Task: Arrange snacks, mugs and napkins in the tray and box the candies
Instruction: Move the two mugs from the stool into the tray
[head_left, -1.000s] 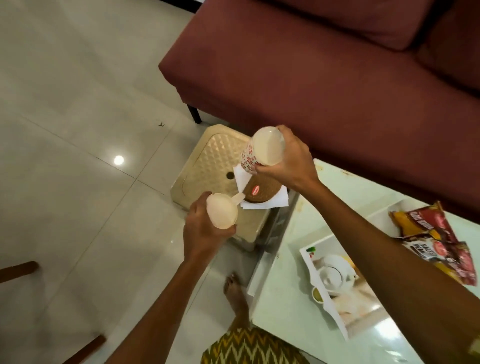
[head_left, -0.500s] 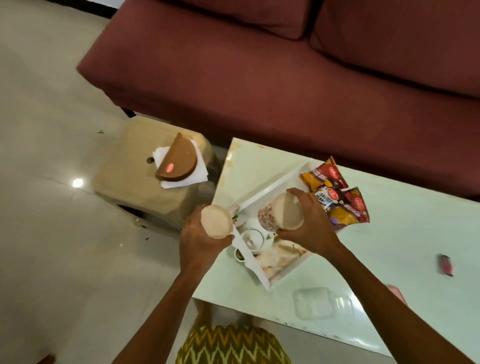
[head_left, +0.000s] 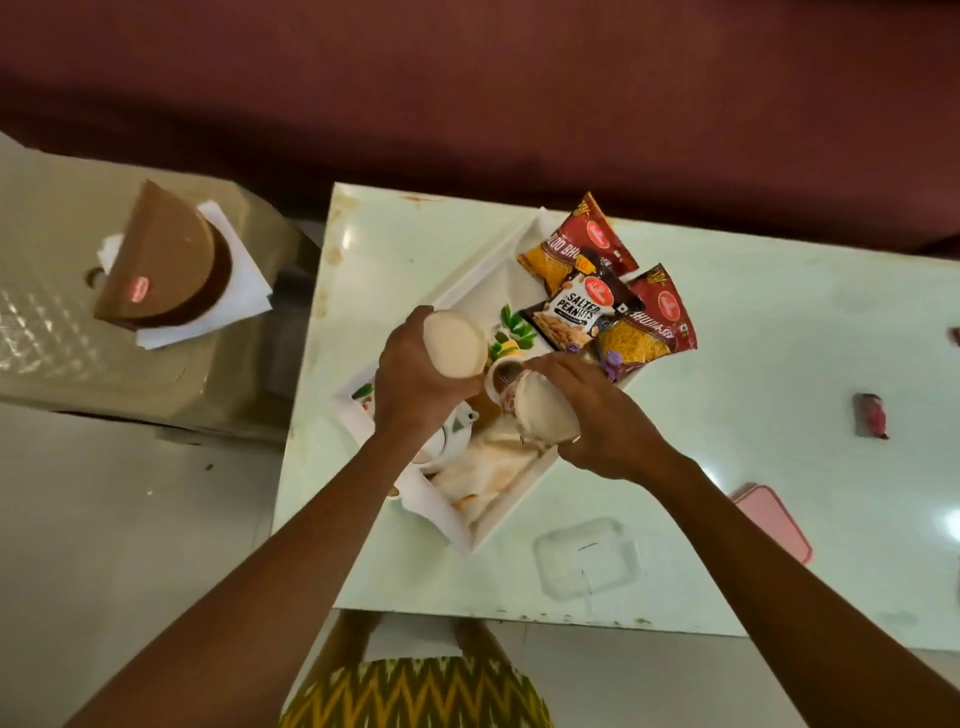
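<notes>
We grip one mug (head_left: 453, 347) in our left hand (head_left: 415, 382) and another mug (head_left: 540, 413) in our right hand (head_left: 597, 415), above the white tray (head_left: 483, 525) holding three snack packets (head_left: 597, 306); the clear box (head_left: 587, 564) sits empty.

A long dark-red upholstered sofa (head_left: 467, 104) fills the top of the view, behind a pale green glossy table (head_left: 779, 415). Left of the table stands a beige plastic stool (head_left: 62, 364) with a quilted-pattern top and a round hole. The floor (head_left: 130, 545) is pale glossy tile. At the bottom edge shows a yellow and dark zigzag-patterned garment (head_left: 415, 696), possibly a skirt.
</notes>
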